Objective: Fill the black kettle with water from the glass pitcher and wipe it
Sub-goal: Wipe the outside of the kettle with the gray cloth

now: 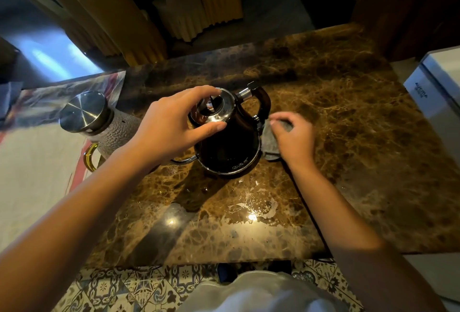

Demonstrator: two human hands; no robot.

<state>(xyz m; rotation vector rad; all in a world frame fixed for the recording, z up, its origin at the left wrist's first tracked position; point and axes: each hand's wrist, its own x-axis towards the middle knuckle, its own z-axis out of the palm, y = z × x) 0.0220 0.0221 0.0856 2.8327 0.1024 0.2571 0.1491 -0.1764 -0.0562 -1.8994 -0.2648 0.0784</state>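
With the left hand [171,125] clamped on the black kettle [227,142] lid and the right hand [292,137] pressing a grey cloth [270,137] against its side, a hard wipe might slide it over the wet desk [348,137].

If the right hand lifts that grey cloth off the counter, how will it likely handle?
The grey cloth looks crumpled against the black kettle, so probably floppy and light. The right hand pins it with fingertips alone, suggesting little resistance. Wet smears on the counter mean it may be damp.

Home kitchen, brown marble surface [336,117], patterned floor tiles [119,289] below it, wooden chairs [129,20] beyond it
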